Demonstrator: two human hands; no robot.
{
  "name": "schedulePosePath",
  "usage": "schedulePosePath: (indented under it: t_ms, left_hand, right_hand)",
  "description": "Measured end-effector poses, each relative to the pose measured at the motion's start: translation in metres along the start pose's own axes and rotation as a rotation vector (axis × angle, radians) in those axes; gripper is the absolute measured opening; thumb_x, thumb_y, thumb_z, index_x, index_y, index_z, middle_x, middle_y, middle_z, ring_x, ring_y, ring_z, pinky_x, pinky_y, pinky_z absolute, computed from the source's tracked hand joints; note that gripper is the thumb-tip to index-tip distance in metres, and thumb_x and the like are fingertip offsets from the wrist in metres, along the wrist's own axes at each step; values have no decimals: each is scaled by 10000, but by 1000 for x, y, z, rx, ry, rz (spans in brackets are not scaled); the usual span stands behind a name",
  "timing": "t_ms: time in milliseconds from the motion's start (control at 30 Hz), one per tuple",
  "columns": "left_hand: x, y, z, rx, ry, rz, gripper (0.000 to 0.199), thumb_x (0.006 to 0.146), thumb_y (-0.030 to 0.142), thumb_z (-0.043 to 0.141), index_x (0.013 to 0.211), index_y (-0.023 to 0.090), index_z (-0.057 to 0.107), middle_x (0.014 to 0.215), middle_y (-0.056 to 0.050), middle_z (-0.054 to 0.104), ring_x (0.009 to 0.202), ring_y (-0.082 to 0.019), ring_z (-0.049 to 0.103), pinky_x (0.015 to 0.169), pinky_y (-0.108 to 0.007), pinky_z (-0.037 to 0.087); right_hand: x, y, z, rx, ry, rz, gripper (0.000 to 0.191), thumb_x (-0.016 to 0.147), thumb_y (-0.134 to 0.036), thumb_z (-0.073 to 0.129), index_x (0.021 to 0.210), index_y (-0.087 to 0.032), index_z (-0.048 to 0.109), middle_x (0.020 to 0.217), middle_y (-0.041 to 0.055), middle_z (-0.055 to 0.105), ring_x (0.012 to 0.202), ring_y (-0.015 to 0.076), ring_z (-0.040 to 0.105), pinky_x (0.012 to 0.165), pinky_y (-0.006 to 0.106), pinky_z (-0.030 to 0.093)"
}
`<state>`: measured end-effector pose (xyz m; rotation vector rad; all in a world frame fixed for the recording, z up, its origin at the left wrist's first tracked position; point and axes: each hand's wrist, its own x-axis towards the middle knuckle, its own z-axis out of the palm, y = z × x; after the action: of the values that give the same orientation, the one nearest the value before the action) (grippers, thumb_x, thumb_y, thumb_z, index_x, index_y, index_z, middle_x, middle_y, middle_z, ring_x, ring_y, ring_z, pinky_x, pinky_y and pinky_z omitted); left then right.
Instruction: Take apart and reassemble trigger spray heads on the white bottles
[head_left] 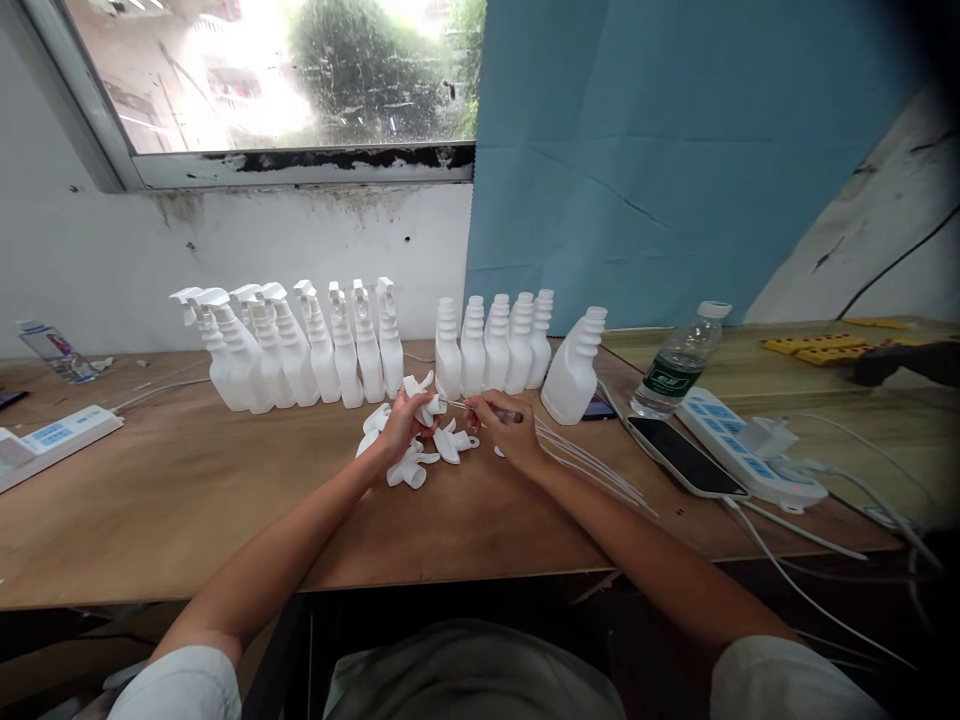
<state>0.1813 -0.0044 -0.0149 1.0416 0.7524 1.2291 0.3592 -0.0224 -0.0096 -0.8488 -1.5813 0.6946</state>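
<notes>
My left hand (403,425) is closed around a white spray trigger head (424,404), tilted with its opening to the right. In my right hand (510,428) is a screwdriver (509,415); its thin metal shaft points left, with the tip at the trigger head's opening. Whether the tip is inside, I cannot tell. Below and beside my left hand lie several loose white trigger heads (411,467). Thin white dip tubes (596,467) spread out to the right of my right hand.
Capped spray bottles (319,340) line the back left; open-necked white bottles (497,347) stand at back centre, one bottle (574,368) nearer. At right are a phone (686,455), a water bottle (679,362) and a power strip (750,450) with cables. Another power strip (64,440) lies far left.
</notes>
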Motion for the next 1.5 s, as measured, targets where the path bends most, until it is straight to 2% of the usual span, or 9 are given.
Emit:
schedulePosePath:
  t_ms: [167, 367, 567, 733, 867, 1033, 1167, 1367, 1500]
  left_hand:
    - [-2, -2, 4, 44, -67, 64, 377, 719, 353, 635, 878, 236, 314, 598, 72, 524, 408, -91, 457, 394, -184, 252]
    - [0, 3, -3, 56, -57, 47, 356, 721, 320, 592, 892, 237, 291, 618, 71, 525, 405, -90, 454, 394, -186, 277]
    - [-1, 2, -6, 140, -259, -60, 273, 725, 264, 538, 885, 239, 318, 506, 101, 451, 322, -77, 345, 366, -171, 185]
    - [3, 0, -10, -7, -254, -124, 197, 707, 300, 542, 769, 204, 382, 501, 66, 456, 327, -67, 336, 374, -188, 200]
    - [9, 4, -16, -52, -243, -118, 205, 722, 366, 468, 647, 183, 413, 490, 16, 461, 344, -72, 346, 372, -212, 205]
    - [11, 7, -16, -75, -199, -129, 260, 745, 409, 491, 684, 157, 493, 533, 9, 492, 371, -64, 361, 366, -194, 179]
    - [11, 6, -13, 53, -96, -57, 319, 777, 477, 564, 807, 174, 469, 581, 25, 518, 395, -77, 431, 374, -182, 221]
    - [15, 5, -25, 397, 68, 119, 388, 775, 492, 649, 970, 211, 466, 572, 80, 495, 354, -69, 382, 381, -193, 245]
    - [14, 6, -33, 917, 90, 315, 331, 817, 485, 594, 944, 180, 609, 714, -5, 644, 627, -162, 607, 603, -258, 443]
  right_hand:
    - [-3, 3, 10, 195, 116, 136, 318, 855, -484, 583, 716, -199, 606, 600, 23, 634, 486, 159, 581, 470, 296, 483]
    - [-8, 3, 12, 97, 51, 17, 340, 844, -472, 586, 647, -194, 583, 563, 17, 630, 451, 133, 559, 438, 268, 464]
    - [5, 4, -1, 323, -36, 229, 365, 804, -486, 607, 615, -179, 549, 446, -3, 589, 331, 123, 506, 306, 219, 357]
    - [6, 11, 2, 448, -80, 274, 364, 826, -510, 597, 671, -184, 556, 496, 4, 624, 366, 133, 545, 346, 228, 407]
    - [2, 15, 9, 389, -232, 84, 249, 896, -449, 555, 857, -208, 604, 752, 22, 700, 631, 160, 668, 600, 300, 556]
    - [3, 15, 6, -156, -326, -514, 219, 912, -320, 571, 1098, -234, 651, 1322, 107, 567, 1204, 239, 552, 963, 407, 487]
    - [7, 16, 1, -391, -367, -721, 276, 951, -291, 515, 1196, -221, 622, 1357, 115, 569, 1219, 229, 551, 1009, 427, 442]
    - [8, 13, -18, -237, -141, -455, 363, 984, -380, 407, 981, -193, 718, 1002, 100, 740, 939, 230, 686, 867, 392, 510]
    - [13, 11, -30, -57, -85, -131, 518, 935, -569, 416, 844, -186, 753, 756, 84, 733, 665, 210, 683, 679, 348, 535]
